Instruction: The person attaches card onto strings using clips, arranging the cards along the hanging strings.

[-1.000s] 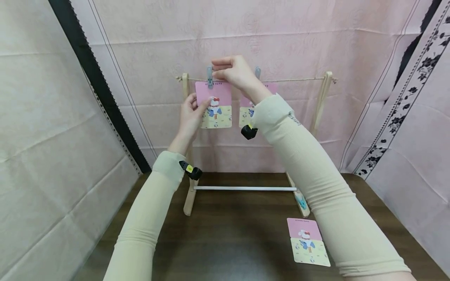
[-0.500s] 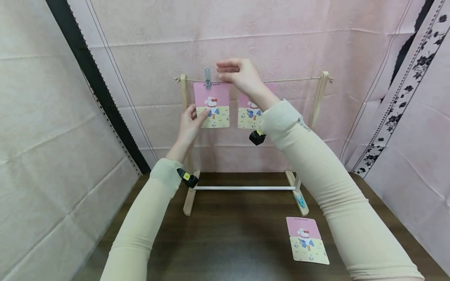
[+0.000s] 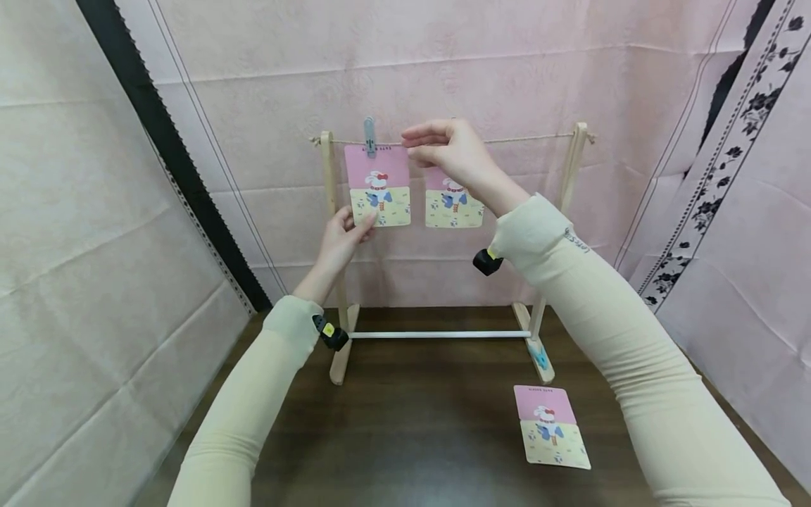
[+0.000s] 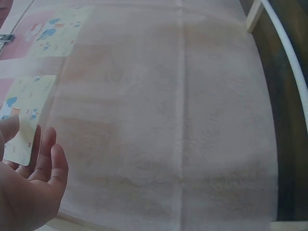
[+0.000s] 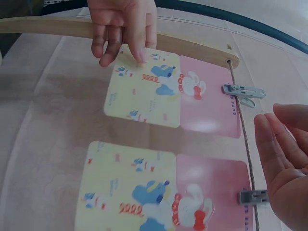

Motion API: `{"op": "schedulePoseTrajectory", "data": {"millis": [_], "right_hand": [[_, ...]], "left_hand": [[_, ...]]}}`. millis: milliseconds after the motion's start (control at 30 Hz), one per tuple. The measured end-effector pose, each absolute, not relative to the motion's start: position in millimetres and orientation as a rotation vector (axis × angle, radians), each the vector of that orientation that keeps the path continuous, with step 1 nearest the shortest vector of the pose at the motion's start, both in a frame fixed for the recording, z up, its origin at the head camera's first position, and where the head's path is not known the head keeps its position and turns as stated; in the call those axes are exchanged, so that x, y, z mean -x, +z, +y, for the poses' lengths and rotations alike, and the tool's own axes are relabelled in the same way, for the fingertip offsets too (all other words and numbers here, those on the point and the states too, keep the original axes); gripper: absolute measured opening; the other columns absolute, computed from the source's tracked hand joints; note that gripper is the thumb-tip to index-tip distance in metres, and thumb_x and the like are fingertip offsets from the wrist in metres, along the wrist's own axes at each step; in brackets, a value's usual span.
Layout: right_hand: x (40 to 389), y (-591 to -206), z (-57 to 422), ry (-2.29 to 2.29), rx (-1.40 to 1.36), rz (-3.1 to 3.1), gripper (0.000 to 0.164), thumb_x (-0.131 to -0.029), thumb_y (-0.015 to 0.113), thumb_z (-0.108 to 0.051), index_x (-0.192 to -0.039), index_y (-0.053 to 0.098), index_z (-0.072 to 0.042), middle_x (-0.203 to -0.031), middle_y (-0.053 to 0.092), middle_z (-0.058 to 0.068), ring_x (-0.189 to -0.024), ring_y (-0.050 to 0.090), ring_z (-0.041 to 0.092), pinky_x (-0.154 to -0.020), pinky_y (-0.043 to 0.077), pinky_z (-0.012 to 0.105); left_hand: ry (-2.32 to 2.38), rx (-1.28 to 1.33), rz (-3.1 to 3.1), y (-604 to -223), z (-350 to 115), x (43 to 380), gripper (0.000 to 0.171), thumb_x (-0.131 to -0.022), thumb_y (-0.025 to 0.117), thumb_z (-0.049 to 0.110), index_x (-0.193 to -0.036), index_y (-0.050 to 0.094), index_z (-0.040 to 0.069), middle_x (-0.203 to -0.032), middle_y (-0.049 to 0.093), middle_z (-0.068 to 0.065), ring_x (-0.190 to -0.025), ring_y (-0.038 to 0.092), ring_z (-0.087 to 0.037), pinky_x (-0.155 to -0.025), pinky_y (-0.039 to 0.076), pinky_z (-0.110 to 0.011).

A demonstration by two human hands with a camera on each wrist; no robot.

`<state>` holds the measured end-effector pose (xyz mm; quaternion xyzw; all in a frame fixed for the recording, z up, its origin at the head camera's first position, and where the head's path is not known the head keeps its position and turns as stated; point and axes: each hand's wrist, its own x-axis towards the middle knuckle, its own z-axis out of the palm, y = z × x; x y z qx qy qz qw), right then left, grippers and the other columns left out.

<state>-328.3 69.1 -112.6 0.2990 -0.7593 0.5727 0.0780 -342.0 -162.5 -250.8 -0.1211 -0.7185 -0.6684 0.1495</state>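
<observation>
A pink-and-yellow cartoon card (image 3: 388,165) hangs from a rope (image 3: 529,139) by a grey-blue clothespin (image 3: 370,137) at its top edge. My left hand (image 3: 338,243) pinches this card's lower left corner, thumb in front and fingers behind. To its right hangs a matching card (image 3: 451,208), clipped by another clothespin (image 5: 252,198). My right hand (image 3: 455,153) hovers between the two cards at rope height, fingers extended and holding nothing; it covers part of the second card's top in the head view.
The rope runs between two wooden posts (image 3: 573,169) of a rack with a white lower bar (image 3: 437,334). A third matching card (image 3: 551,427) lies on the dark wooden table (image 3: 405,422) at the front right. Pale cloth (image 3: 272,98) surrounds the table at the back and sides.
My right hand has drawn away from the left clothespin toward the right. My left hand has slid down the card's left side to its lower corner. The card stays hanging.
</observation>
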Motion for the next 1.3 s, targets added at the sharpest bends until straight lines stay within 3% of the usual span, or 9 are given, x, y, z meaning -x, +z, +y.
{"op": "schedulePoseTrajectory", "data": {"millis": [300, 500, 600, 733, 967, 1133, 1300], "right_hand": [[319, -129, 93, 1.671, -0.879, -2.327, 0.033, -0.096, 0.069, -0.011, -0.128, 0.068, -0.003, -0.125, 0.069, 0.012, -0.104, 0.068, 0.028, -0.091, 0.054, 0.037], [315, -142, 114, 1.641, -0.845, -2.347, 0.031, -0.095, 0.071, -0.012, -0.125, 0.069, -0.004, -0.121, 0.071, 0.008, -0.101, 0.069, 0.025, -0.085, 0.056, 0.033], [311, -151, 127, 1.619, -0.832, -2.36, 0.031, -0.095, 0.071, -0.013, -0.124, 0.069, -0.003, -0.119, 0.073, 0.006, -0.101, 0.069, 0.025, -0.083, 0.056, 0.032], [307, -161, 146, 1.63, -0.798, -2.366, 0.031, -0.094, 0.072, -0.011, -0.123, 0.069, -0.001, -0.114, 0.074, 0.003, -0.099, 0.07, 0.022, -0.078, 0.057, 0.027], [297, -176, 180, 1.557, -0.775, -2.411, 0.03, -0.094, 0.073, -0.015, -0.122, 0.07, -0.002, -0.114, 0.074, 0.0, -0.093, 0.071, 0.011, -0.081, 0.057, 0.027], [289, -188, 202, 1.512, -0.734, -2.461, 0.032, -0.095, 0.073, -0.02, -0.122, 0.07, -0.003, -0.114, 0.074, -0.002, -0.094, 0.07, 0.01, -0.083, 0.056, 0.027], [283, -200, 225, 1.501, -0.686, -2.47, 0.033, -0.096, 0.072, -0.02, -0.123, 0.069, -0.001, -0.112, 0.074, -0.006, -0.094, 0.07, 0.009, -0.083, 0.056, 0.027]], "left_hand": [[-1.935, 0.301, -2.152, -266, -165, 338, 0.042, -0.099, 0.067, 0.029, -0.129, 0.055, 0.001, -0.126, 0.064, -0.027, -0.094, 0.065, -0.025, -0.089, 0.053, -0.037], [-1.919, 0.332, -2.275, -278, -168, 336, 0.05, -0.101, 0.064, 0.027, -0.14, 0.049, -0.002, -0.126, 0.063, -0.027, -0.089, 0.065, -0.017, -0.091, 0.053, -0.04], [-1.909, 0.36, -2.331, -287, -167, 334, 0.054, -0.101, 0.064, 0.027, -0.142, 0.046, -0.003, -0.125, 0.064, -0.024, -0.085, 0.065, -0.012, -0.085, 0.054, -0.033], [-1.898, 0.376, -2.396, -296, -161, 328, 0.055, -0.1, 0.065, 0.027, -0.143, 0.045, -0.002, -0.122, 0.066, -0.02, -0.087, 0.065, -0.017, -0.077, 0.054, -0.025], [-1.836, 0.428, -2.529, -303, -144, 314, 0.048, -0.099, 0.066, 0.025, -0.14, 0.05, 0.005, -0.123, 0.065, -0.018, -0.092, 0.065, -0.021, -0.081, 0.053, -0.03], [-1.894, 0.451, -2.566, -309, -129, 305, 0.048, -0.099, 0.067, 0.02, -0.141, 0.047, 0.007, -0.123, 0.062, -0.016, -0.096, 0.064, -0.023, -0.092, 0.052, -0.044], [-1.93, 0.464, -2.561, -316, -115, 301, 0.048, -0.098, 0.068, 0.017, -0.141, 0.048, 0.007, -0.119, 0.063, -0.015, -0.102, 0.064, -0.033, -0.093, 0.052, -0.047]]}}
